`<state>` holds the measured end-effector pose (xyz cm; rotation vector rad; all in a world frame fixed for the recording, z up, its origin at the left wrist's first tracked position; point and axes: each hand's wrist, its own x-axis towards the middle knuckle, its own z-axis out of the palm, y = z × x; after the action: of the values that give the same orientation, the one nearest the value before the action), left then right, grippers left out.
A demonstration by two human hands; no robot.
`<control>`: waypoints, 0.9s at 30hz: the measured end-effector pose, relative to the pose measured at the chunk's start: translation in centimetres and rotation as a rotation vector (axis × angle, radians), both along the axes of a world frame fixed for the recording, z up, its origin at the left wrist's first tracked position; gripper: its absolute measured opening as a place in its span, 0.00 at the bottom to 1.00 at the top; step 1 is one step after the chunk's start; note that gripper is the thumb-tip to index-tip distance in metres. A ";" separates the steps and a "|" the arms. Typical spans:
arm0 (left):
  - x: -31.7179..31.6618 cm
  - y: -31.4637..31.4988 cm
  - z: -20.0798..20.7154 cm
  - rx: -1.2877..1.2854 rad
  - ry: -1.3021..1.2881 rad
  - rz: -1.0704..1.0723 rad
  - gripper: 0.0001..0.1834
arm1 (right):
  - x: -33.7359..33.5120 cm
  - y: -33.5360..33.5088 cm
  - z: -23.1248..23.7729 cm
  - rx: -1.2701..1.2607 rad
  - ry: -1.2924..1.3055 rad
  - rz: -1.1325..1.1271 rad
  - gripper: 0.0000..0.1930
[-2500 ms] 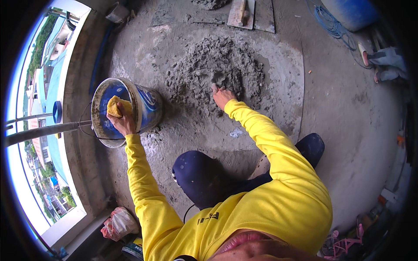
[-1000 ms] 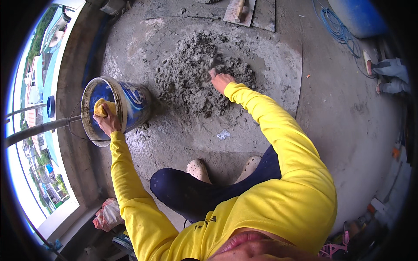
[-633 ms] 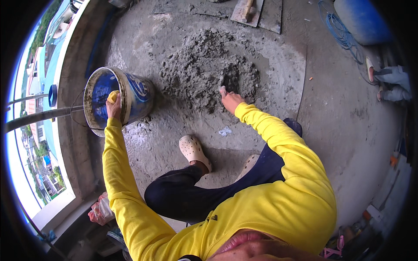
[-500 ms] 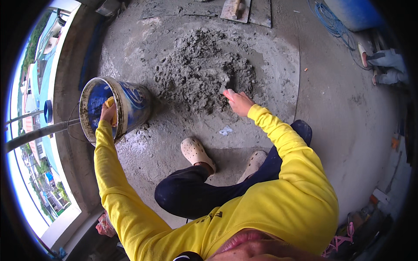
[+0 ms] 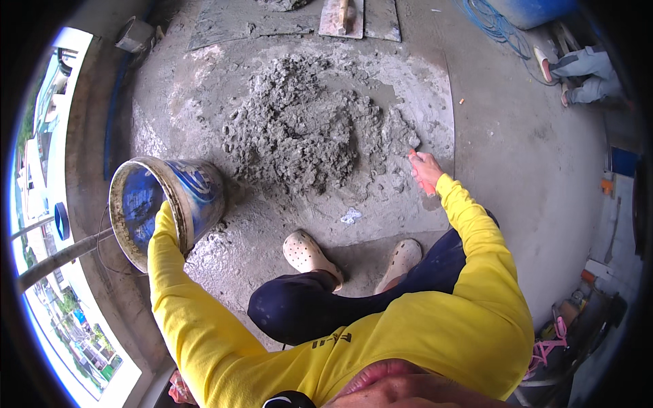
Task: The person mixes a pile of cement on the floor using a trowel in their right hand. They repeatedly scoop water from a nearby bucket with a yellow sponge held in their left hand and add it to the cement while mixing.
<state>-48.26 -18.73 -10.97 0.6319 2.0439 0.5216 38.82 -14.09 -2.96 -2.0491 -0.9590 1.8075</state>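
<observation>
My right hand [image 5: 428, 170] is closed round the orange-red handle of a trowel, at the right side of a heap of wet grey mortar [image 5: 299, 136]. The trowel's blade is mostly hidden under a lump of mortar [image 5: 396, 131]. To the left, a blue-and-white bucket [image 5: 201, 194] tilts with its mortar-smeared mouth facing left. My left arm [image 5: 166, 248] reaches into that mouth. The hand and whatever it holds are hidden inside the bucket.
A float with a wooden handle [image 5: 341, 20] lies on a board at the far side. Behind it at right are a coiled blue hose [image 5: 500, 30] and a blue drum [image 5: 534, 8]. Another person's legs [image 5: 588, 75] show there. A window opening [image 5: 68, 272] borders the left.
My right hand has moved right, from the heap to its right edge, bringing mortar along. My left hand, earlier seen with a yellow thing at the bucket's mouth, has gone out of sight inside.
</observation>
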 end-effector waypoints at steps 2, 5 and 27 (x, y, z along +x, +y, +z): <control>-4.7 -2.9 8.4 -0.005 0.502 -0.429 0.18 | -4.4 5.0 -1.1 -0.014 0.145 0.159 0.12; 9.3 7.4 13.8 0.130 0.359 -0.619 0.19 | -6.4 9.3 -1.6 0.019 0.166 0.187 0.11; 44.9 24.3 17.6 0.688 -0.525 0.139 0.20 | -10.3 -1.8 2.2 0.771 -0.670 1.140 0.30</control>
<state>-3.36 5.57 6.63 0.6546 1.3930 1.3475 28.55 -15.93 -0.76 -1.6021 -2.8357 0.6066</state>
